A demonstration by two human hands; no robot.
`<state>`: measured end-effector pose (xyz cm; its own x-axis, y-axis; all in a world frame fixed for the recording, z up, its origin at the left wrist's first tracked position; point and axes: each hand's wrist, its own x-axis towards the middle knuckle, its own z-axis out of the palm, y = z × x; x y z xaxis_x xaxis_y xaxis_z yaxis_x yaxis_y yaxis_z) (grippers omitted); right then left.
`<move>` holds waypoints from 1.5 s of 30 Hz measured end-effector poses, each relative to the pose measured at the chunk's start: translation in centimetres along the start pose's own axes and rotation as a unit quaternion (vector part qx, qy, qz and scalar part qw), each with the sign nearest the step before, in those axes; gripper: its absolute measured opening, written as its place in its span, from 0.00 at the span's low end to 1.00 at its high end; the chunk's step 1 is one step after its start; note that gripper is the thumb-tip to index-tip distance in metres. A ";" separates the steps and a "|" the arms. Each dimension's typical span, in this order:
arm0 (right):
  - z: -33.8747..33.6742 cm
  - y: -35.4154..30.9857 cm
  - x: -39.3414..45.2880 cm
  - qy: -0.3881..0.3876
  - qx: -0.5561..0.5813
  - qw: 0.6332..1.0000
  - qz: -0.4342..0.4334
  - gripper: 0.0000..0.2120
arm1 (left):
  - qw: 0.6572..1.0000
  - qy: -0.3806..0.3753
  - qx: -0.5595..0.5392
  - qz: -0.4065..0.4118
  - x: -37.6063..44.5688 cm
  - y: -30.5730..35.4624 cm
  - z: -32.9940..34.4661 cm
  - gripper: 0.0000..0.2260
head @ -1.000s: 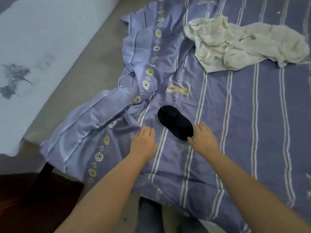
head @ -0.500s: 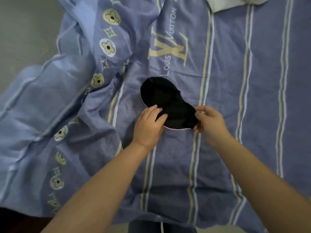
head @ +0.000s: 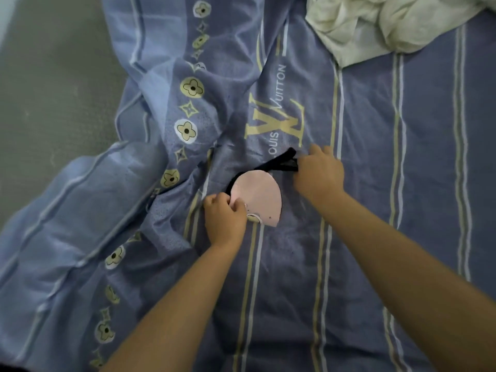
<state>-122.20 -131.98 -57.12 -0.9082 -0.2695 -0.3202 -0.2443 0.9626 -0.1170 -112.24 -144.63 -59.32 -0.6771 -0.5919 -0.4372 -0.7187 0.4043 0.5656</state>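
Observation:
An eye mask [head: 261, 196] lies on a blue striped bed sheet [head: 389, 210], turned over so its pink side faces up, with a black edge showing along its upper left. My left hand [head: 224, 218] pinches the mask's near left edge between curled fingers. My right hand [head: 318, 173] grips the mask's black strap [head: 281, 162], which stretches up and right from the pink part.
A crumpled white cloth [head: 375, 25] lies on the sheet at the upper right. The sheet bunches into folds on the left, over a grey mattress surface [head: 53, 89].
The mask showed black side up; now it is flipped to its pink side. My right hand moved up to the strap, my left hand took the near edge.

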 end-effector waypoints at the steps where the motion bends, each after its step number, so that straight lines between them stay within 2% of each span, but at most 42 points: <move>1: 0.4 0.3 0.1 -0.015 -0.011 1.000 0.001 0.10 | 1.000 -0.002 0.004 -0.001 0.3 0.0 -0.1 0.13; 3: 1.0 0.9 -0.2 -0.012 -0.008 1.000 -0.024 0.10 | 0.999 -0.020 0.020 0.018 0.7 0.2 -0.1 0.07; 5: 1.2 1.6 -0.9 0.039 0.027 0.996 -0.076 0.07 | 0.997 -0.041 0.045 0.045 0.9 0.4 -0.1 0.04; 8: 0.8 2.4 -2.3 0.079 0.061 0.986 -0.135 0.05 | 0.986 -0.108 0.104 0.079 1.1 0.9 0.1 0.27; 9: 0.6 2.6 -2.7 0.077 0.055 0.984 -0.150 0.05 | 0.981 -0.129 0.116 0.090 1.2 1.2 0.2 0.28; 12: -0.3 3.2 -3.7 0.055 0.073 0.977 -0.190 0.03 | 0.967 -0.174 0.124 0.143 0.7 2.7 0.3 0.18; 14: -1.8 3.5 -4.4 0.035 0.169 0.969 -0.174 0.03 | 0.954 -0.197 0.126 0.187 0.1 3.7 -0.5 0.12; 16: -4.5 4.1 -5.2 0.005 0.327 0.942 -0.079 0.05 | 0.944 -0.213 0.095 0.234 -0.6 4.7 -2.0 0.08; 17: -6.1 4.4 -5.7 -0.022 0.399 0.915 -0.044 0.06 | 0.943 -0.212 0.068 0.247 -1.0 5.3 -3.2 0.07; 19: -9.8 5.3 -7.0 -0.051 0.504 0.862 -0.021 0.11 | 0.944 -0.179 0.028 0.276 -1.6 6.9 -6.0 0.06; 20: -12.0 5.8 -7.8 -0.061 0.526 0.848 -0.030 0.13 | 0.943 -0.148 0.030 0.295 -2.0 7.9 -7.6 0.07; 21: -14.3 6.1 -8.7 -0.075 0.515 0.853 -0.047 0.14 | 0.940 -0.113 0.044 0.319 -2.4 8.9 -9.2 0.07; 22: -16.3 6.2 -9.5 -0.082 0.473 0.875 -0.063 0.14 | 0.932 -0.082 0.069 0.346 -3.0 10.1 -11.0 0.07; 25: -20.6 6.7 -11.4 -0.064 0.187 0.972 -0.130 0.07 | 0.914 -0.040 0.115 0.386 -5.4 13.6 -15.2 0.11; 26: -22.0 6.6 -12.2 -0.045 0.093 0.984 -0.143 0.06 | 0.918 -0.031 0.110 0.380 -6.5 14.9 -16.4 0.11; 28: -24.4 6.3 -13.7 -0.001 -0.005 0.989 -0.148 0.09 | 0.935 -0.036 0.073 0.344 -8.6 17.2 -18.0 0.11; 30: -27.2 5.9 -15.5 0.047 -0.042 0.984 -0.165 0.11 | 0.959 -0.109 -0.055 0.255 -11.0 19.7 -19.6 0.11; 31: -28.6 5.8 -16.5 0.065 -0.046 0.982 -0.171 0.12 | 0.958 -0.150 -0.143 0.199 -12.1 21.0 -20.4 0.11; 33: -31.3 5.7 -18.0 0.095 -0.066 0.978 -0.176 0.12 | 0.932 -0.191 -0.276 0.135 -13.6 23.4 -22.0 0.12; 35: -33.6 5.6 -19.5 0.129 -0.126 0.968 -0.176 0.12 | 0.912 -0.167 -0.355 0.122 -15.1 25.7 -23.7 0.12; 37: -35.4 5.6 -21.0 0.131 -0.147 0.965 -0.172 0.10 | 0.917 -0.089 -0.354 0.160 -16.4 27.8 -24.8 0.13; 38: -36.1 5.4 -21.8 0.109 -0.107 0.972 -0.179 0.11 | 0.921 -0.046 -0.338 0.188 -16.9 28.7 -25.0 0.14; 39: -36.7 5.3 -22.7 0.065 -0.021 0.978 -0.199 0.13 | 0.921 -0.007 -0.325 0.216 -17.3 29.4 -25.2 0.14; 40: -37.1 5.2 -23.7 0.004 0.111 0.966 -0.232 0.13 | 0.915 0.015 -0.325 0.237 -18.1 29.9 -25.4 0.13; 41: -37.4 5.0 -24.9 -0.052 0.274 0.918 -0.282 0.12 | 0.909 0.024 -0.336 0.246 -18.7 30.2 -25.5 0.14; 42: -37.7 4.8 -25.8 -0.070 0.435 0.831 -0.338 0.15 | 0.903 0.022 -0.353 0.243 -19.3 30.5 -25.4 0.19; 43: -38.1 4.7 -26.4 -0.058 0.577 0.724 -0.373 0.20 | 0.898 0.015 -0.375 0.228 -19.8 30.7 -25.1 0.24; 44: -38.5 4.9 -26.6 -0.032 0.686 0.615 -0.387 0.23 | 0.889 0.006 -0.406 0.211 -20.5 30.9 -24.8 0.26; 45: -38.9 5.1 -26.3 0.021 0.764 0.525 -0.374 0.24 | 0.871 -0.007 -0.451 0.196 -21.1 31.1 -24.4 0.26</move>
<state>-112.79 -118.89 -12.73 -0.7671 -0.5239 0.3702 -0.0092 -0.5681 -0.8229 -116.48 -136.52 -15.45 -0.8490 -0.5201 -0.0931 -0.0210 -0.1429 0.9895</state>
